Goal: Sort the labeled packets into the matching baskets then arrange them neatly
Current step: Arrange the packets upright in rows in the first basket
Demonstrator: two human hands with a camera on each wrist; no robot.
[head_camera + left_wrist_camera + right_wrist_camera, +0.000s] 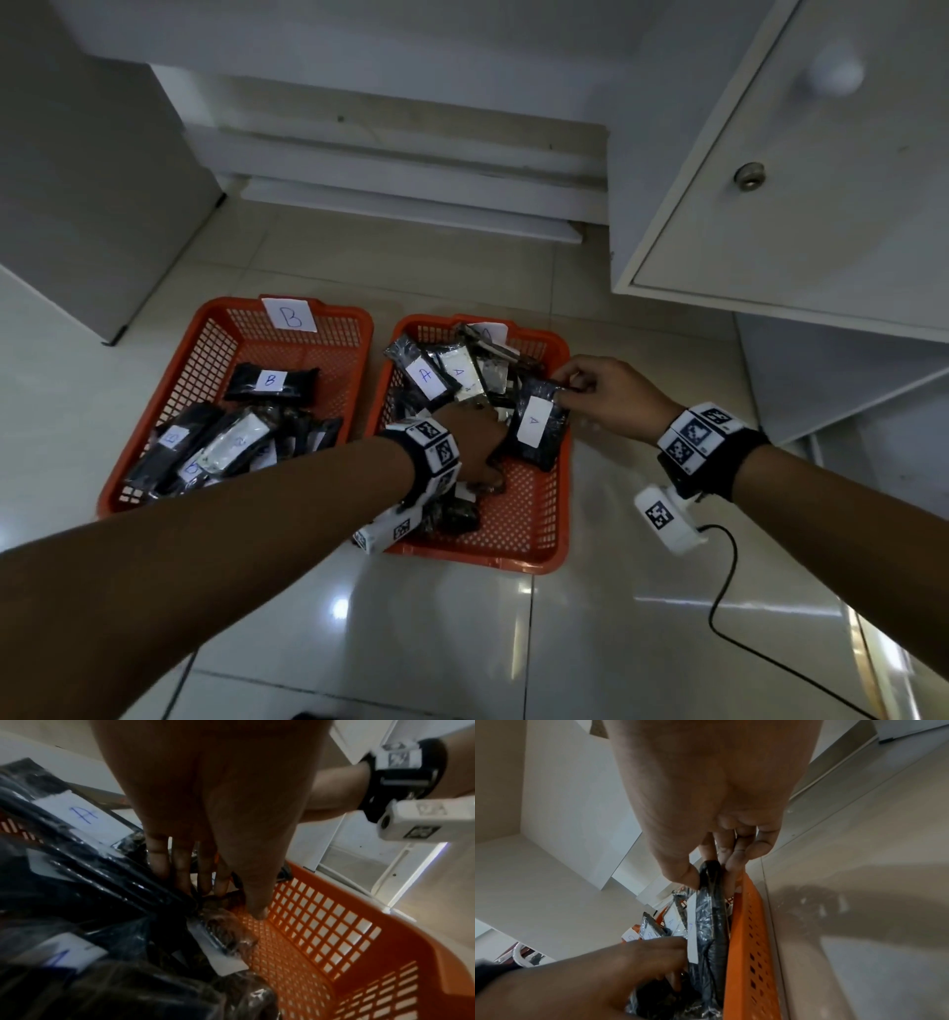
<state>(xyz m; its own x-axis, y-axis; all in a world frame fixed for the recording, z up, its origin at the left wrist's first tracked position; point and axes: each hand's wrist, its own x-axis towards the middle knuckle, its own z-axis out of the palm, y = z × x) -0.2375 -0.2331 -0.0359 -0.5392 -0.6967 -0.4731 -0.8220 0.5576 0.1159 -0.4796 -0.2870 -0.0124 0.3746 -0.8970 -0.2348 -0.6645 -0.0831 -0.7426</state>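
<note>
1. Baskets sit side by side on the tiled floor (462, 642): the orange B basket (359, 329) at left, the orange A basket (557, 514) at right, both holding black labeled packets.
2. Right hand (611, 395) pinches the top edge of an A-labeled packet (536, 437) standing against the A basket's right wall.
3. Left hand (475, 442) reaches flat-fingered, unclenched, into the A pile, grasping nothing.
4. White cabinet door (801, 169) hangs open at right; a black cable (719, 606) trails across the floor.

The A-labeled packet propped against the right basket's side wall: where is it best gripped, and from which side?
Probably its raised top edge, from above. The packet leans on edge against the basket wall, so only that edge is free; the right hand already pinches it there.
</note>
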